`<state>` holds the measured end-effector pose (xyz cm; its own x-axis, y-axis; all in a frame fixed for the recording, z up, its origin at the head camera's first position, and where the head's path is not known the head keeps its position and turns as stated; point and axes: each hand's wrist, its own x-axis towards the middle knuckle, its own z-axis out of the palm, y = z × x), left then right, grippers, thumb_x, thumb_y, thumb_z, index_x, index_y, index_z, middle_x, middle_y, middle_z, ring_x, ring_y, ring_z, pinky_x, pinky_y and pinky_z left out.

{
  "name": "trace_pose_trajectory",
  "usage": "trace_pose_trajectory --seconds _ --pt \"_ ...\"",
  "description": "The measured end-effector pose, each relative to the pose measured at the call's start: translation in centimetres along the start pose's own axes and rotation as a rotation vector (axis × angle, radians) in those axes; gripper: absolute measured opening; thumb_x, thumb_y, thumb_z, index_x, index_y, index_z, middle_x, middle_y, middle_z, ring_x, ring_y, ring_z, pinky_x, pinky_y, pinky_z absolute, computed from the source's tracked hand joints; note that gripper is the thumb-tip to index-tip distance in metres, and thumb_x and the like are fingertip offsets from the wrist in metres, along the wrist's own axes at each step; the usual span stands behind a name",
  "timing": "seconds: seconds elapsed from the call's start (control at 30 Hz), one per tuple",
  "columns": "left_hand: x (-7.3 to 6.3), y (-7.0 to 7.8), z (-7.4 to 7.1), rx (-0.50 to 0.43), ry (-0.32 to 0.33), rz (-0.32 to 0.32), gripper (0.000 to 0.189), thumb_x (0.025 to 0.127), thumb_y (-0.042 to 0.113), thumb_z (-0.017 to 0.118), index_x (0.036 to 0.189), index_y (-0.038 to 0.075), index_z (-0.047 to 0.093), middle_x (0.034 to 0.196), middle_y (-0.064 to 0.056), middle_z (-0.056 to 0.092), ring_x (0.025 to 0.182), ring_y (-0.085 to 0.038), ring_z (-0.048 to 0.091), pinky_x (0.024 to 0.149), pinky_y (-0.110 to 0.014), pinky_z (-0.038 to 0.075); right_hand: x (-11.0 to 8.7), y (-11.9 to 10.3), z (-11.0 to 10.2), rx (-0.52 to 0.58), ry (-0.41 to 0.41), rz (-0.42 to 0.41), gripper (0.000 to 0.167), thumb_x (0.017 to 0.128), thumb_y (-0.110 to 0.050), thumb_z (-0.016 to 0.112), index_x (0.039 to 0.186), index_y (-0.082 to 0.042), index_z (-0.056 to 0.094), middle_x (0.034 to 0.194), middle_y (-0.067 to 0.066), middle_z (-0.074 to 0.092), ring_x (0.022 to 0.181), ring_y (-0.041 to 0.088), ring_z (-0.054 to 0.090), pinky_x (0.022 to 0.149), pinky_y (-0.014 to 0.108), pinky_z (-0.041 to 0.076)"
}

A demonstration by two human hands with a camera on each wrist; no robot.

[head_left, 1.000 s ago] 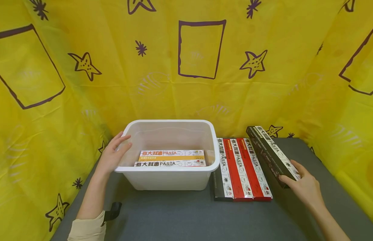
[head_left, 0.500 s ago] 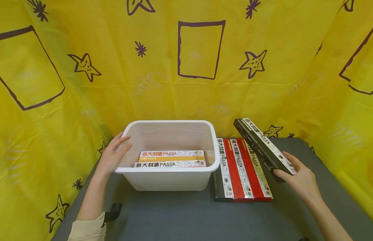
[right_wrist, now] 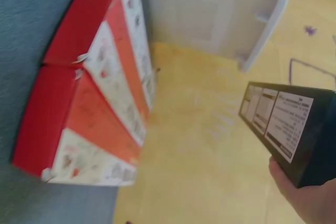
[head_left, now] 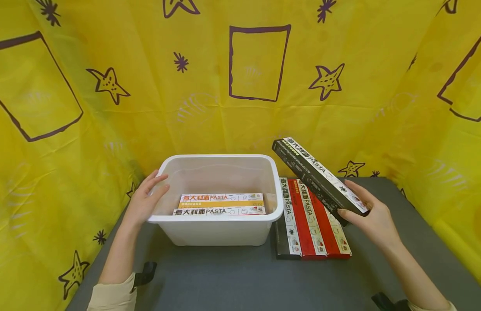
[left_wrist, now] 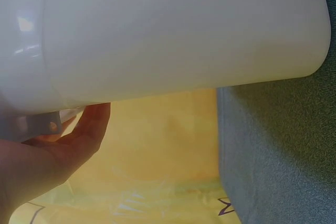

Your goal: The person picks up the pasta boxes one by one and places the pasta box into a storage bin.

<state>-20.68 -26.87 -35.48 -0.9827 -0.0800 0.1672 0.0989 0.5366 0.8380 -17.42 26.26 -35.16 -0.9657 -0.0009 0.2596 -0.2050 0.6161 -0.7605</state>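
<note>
My right hand point(head_left: 374, 218) grips the near end of a black pasta box point(head_left: 318, 175) with a white printed top edge. The box is tilted, its far end raised, above a row of pasta boxes on the table. In the right wrist view, the black box point(right_wrist: 289, 129) shows a white label panel on its side. My left hand point(head_left: 142, 201) holds the left rim of a white plastic tub point(head_left: 221, 233); in the left wrist view its fingers point(left_wrist: 93, 129) lie against the tub's outer wall. Inside the tub are an orange-and-white pasta box point(head_left: 221, 198) and a white-faced pasta box point(head_left: 221, 211).
Right of the tub, a black pasta box point(head_left: 283, 242) and two red pasta boxes point(head_left: 308, 239) lie side by side, the held box partly covering them. A grey cloth point(head_left: 224, 276) covers the table. Yellow patterned fabric point(head_left: 209, 121) rises behind and at both sides.
My right hand has carried the black pasta box leftward and upward, from right of the row to above it, nearer the tub. The left hand and tub have stayed in place.
</note>
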Motion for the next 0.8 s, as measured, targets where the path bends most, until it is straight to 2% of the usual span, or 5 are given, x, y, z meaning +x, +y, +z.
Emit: trace_pose_trajectory --seconds 0.1,0.27,0.33,0.7,0.8 --pt "0.0 -0.1 0.0 0.001 0.001 0.000 0.056 0.100 0.035 0.054 0.143 0.000 0.046 0.161 -0.012 0.018 0.145 -0.042 0.013 0.108 -0.070 0.011 0.4 -0.8 0.3 0.035 -0.016 -0.028 0.067 0.088 -0.025 0.070 0.149 -0.029 0.043 0.145 0.012 0.048 0.108 0.013 0.048 0.077 0.037 0.043" --pt "0.0 0.0 0.0 -0.004 -0.007 -0.012 0.057 0.100 0.037 0.053 0.144 0.002 0.045 0.162 -0.011 0.016 0.145 -0.042 0.012 0.106 -0.072 0.011 0.9 -1.8 0.9 0.100 -0.031 -0.081 0.067 0.086 -0.017 0.072 0.146 -0.027 0.047 0.138 0.009 0.052 0.098 0.012 0.052 0.070 0.024 0.047" --pt "0.0 0.1 0.0 -0.004 -0.009 -0.014 0.057 0.100 0.037 0.053 0.144 0.002 0.045 0.162 -0.010 0.016 0.145 -0.042 0.012 0.106 -0.072 0.012 1.1 -2.1 1.2 0.118 -0.046 -0.098 0.066 0.085 -0.015 0.072 0.146 -0.026 0.047 0.137 0.008 0.052 0.096 0.012 0.053 0.068 0.023 0.049" --pt "0.0 0.0 0.0 0.002 -0.005 -0.015 0.057 0.100 0.038 0.052 0.144 0.002 0.045 0.162 -0.010 0.016 0.145 -0.042 0.012 0.106 -0.073 0.011 2.5 -4.2 2.3 0.137 -0.142 -0.182 0.063 0.085 -0.013 0.071 0.143 -0.023 0.051 0.137 0.007 0.055 0.093 0.014 0.059 0.065 0.030 0.053" --pt "0.0 0.0 0.0 -0.002 -0.004 -0.011 0.057 0.100 0.037 0.053 0.144 0.002 0.046 0.162 -0.010 0.017 0.145 -0.042 0.013 0.106 -0.072 0.011 3.0 -4.7 2.6 0.153 -0.177 -0.196 0.063 0.083 -0.013 0.071 0.142 -0.025 0.052 0.134 0.006 0.057 0.093 0.020 0.059 0.064 0.032 0.054"
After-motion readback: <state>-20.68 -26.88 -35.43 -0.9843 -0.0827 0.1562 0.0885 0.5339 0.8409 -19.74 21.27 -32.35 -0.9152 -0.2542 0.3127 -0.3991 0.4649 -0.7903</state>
